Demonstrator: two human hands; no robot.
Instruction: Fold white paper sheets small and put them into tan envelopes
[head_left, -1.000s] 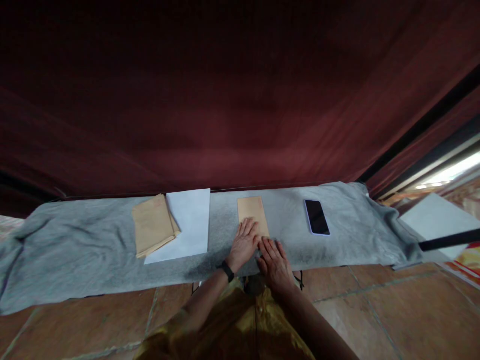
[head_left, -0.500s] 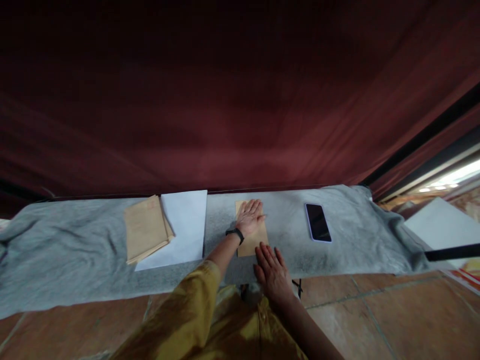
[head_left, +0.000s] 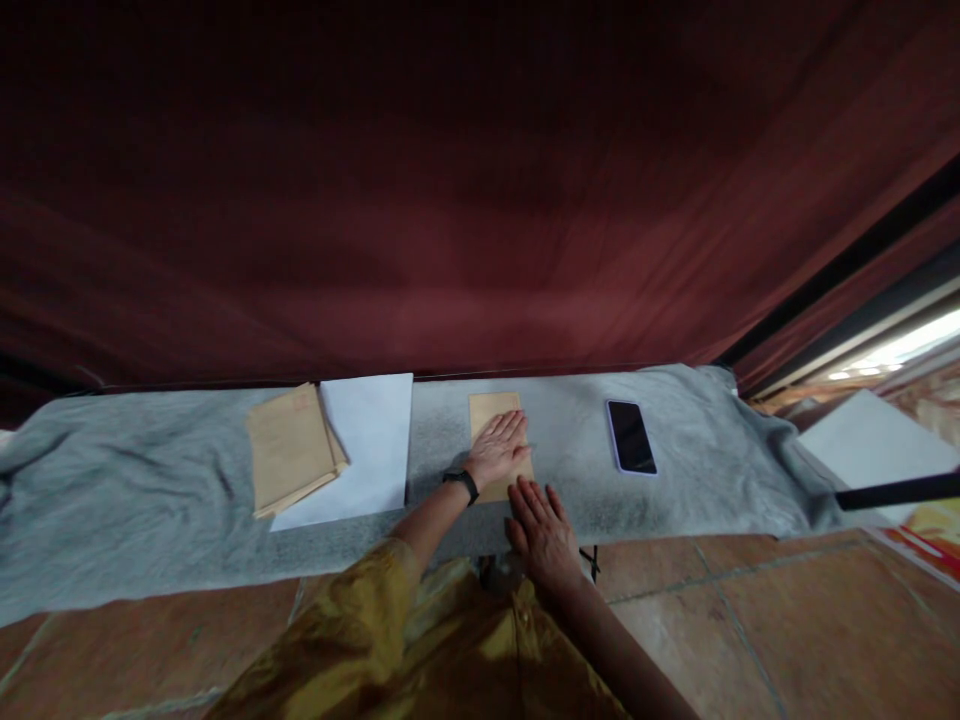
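Dark red fabric (head_left: 480, 230) hangs beyond a long grey cloth (head_left: 574, 430), its near edge above floor tiles (head_left: 795, 610). Cloth shows between the brown envelope (head_left: 491, 408), lying in the middle, and white paper (head_left: 381, 440) left, phone (head_left: 632, 438) right. The envelope runs lengthwise near to far, far end leaning slightly left. The left hand (head_left: 496, 448) lies flat on it, fingers together; the right hand (head_left: 550, 538), fingers slightly spread, rests at its near right corner.
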